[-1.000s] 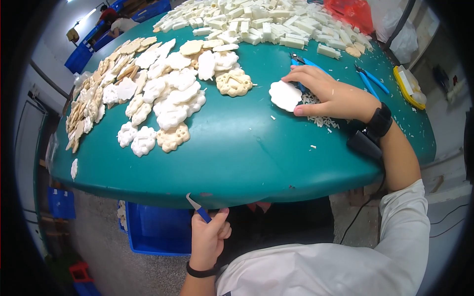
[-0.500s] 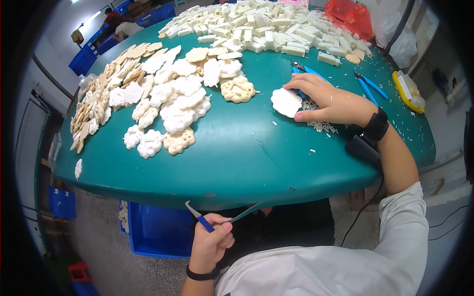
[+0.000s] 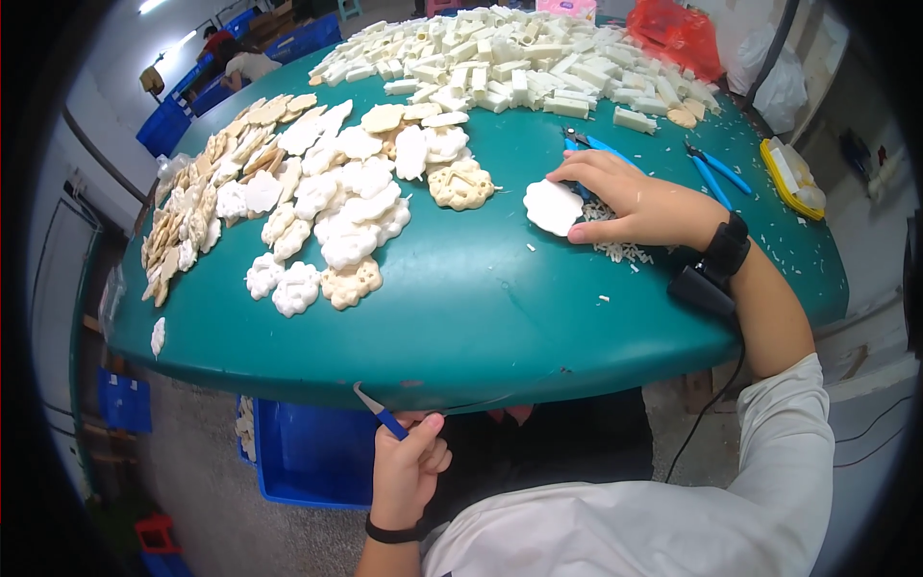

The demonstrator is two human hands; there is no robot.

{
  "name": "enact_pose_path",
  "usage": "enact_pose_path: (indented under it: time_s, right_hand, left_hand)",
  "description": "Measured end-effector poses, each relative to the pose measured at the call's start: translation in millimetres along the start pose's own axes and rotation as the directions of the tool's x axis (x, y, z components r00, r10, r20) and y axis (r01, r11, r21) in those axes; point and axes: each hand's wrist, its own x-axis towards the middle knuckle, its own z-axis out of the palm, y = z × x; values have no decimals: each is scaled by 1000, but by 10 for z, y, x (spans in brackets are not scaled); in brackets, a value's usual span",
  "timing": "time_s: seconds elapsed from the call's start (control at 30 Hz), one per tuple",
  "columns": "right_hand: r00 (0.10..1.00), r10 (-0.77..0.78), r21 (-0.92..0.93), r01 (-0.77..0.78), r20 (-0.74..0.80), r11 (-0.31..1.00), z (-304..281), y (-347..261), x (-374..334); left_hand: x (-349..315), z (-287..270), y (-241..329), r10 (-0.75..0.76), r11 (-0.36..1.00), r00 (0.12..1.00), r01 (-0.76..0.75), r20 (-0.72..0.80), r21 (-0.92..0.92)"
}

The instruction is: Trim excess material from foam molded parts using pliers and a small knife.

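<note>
My right hand [image 3: 644, 200] rests over the table, its thumb and fingers closed on a white scalloped plastic piece [image 3: 553, 210]. Under and behind those fingers lies a pair of blue-handled nippers [image 3: 583, 146], partly hidden, beside a heap of short white scraps [image 3: 623, 252]. Below the table's front edge, my left hand [image 3: 413, 466] is closed around the blue handle of a tool with a pale hooked tip [image 3: 380, 412]. A thin strip [image 3: 476, 405] runs from near its thumb toward the table edge; whether the fingers grip it I cannot tell.
Scalloped white and cream pieces [image 3: 336, 188] are piled on the green table [image 3: 452, 327] at left. White block-like parts [image 3: 519, 62] heap up at the back. Other nippers [image 3: 716, 171] and a yellow tray [image 3: 793, 183] lie right. A blue bin [image 3: 312, 457] stands below.
My left hand has risen slightly toward the table edge with the hooked tool, and the strip beside it looks thinner. The right hand keeps its hold on the white piece.
</note>
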Motion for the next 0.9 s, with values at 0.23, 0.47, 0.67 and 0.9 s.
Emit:
enact_pose_path:
  time_s: [0.23,0.47,0.67,0.9]
  right_hand:
    - [1000,-7,10,8,-7,1000,12,-39,-10]
    - [996,-56,-35,54,-63,998,97,99,-15]
    - [994,-79,-20,77,-82,997,30,134,-26]
    - [982,-134,4,136,-133,991,128,215,-25]
  left_hand:
    - [2,31,3,-37,999,998,35,-55,-23]
    - [-133,-71,119,-110,972,992,121,-65,201]
    - [-381,-12,445,-48,915,982,-30,185,402]
    - [-176,686,1123,19,973,904,-116,428,201]
